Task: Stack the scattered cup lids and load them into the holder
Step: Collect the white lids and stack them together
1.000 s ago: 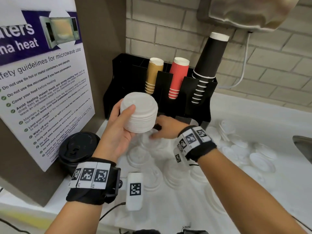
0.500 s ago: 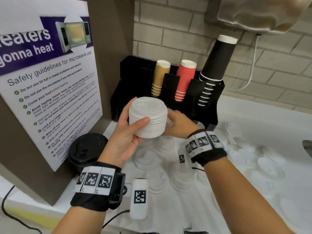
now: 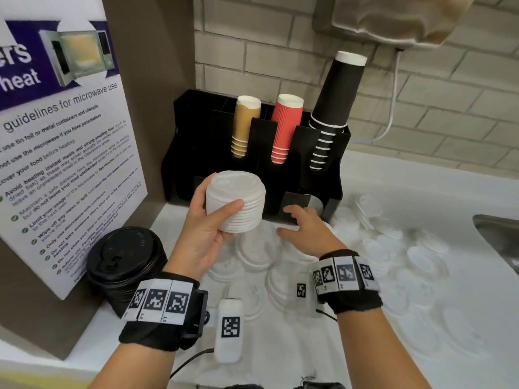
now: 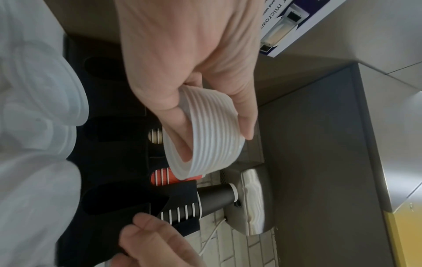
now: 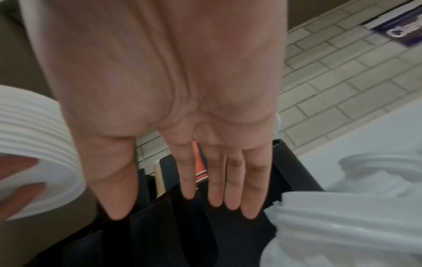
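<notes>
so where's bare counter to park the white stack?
Crowded: loose white lids cover the counter ahead of both hands. Free: the strip between the holder, back wall and sink, and the near edge behind the wrists.

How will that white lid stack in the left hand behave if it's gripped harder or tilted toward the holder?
Likely light: the left hand holds the white lid stack by thumb and fingers alone. Probably squashy: thin nested rims show in the left wrist view, so a hard squeeze may flex them. Tilted, loosely nested lids could slide apart; the right hand is open nearby.
</notes>
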Action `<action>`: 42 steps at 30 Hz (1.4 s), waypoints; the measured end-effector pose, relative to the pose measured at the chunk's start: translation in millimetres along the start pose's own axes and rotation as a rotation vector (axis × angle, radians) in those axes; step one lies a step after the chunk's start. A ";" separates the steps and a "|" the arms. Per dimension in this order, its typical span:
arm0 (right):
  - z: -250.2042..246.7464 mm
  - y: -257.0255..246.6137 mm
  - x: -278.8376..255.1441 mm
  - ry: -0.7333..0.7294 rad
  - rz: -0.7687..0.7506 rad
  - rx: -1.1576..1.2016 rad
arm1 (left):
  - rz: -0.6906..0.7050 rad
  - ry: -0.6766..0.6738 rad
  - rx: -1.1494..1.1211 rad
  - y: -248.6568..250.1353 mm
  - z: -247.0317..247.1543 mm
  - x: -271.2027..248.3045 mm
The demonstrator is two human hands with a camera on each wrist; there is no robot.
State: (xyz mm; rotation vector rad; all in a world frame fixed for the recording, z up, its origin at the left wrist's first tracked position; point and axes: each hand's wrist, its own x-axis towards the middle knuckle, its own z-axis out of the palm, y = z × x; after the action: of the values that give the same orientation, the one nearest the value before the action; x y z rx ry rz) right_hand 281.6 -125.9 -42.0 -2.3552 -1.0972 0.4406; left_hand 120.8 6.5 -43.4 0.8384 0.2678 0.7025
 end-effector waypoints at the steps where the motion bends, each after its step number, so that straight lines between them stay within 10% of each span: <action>1: 1.0 -3.9 -0.4 -0.042 -0.040 -0.041 | 0.013 -0.002 -0.002 1.3 -1.3 0.9; 12: 30.9 -41.7 18.6 -0.413 -0.208 -0.515 | 0.043 -0.031 0.015 12.1 -1.1 -2.4; 26: -21.2 -10.4 -35.2 0.319 -0.223 0.788 | -0.007 -0.088 0.108 -6.3 9.5 -12.0; 42: -18.0 -21.1 -51.8 0.328 -0.326 0.530 | -0.103 -0.274 0.352 -28.2 24.0 -18.2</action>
State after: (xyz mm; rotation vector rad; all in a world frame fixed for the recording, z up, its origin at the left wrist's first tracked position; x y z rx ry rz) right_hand 245.0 -160.1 -11.3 -1.6783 -1.0277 0.1841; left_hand 131.7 -32.8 -50.0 1.2350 0.1872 0.4419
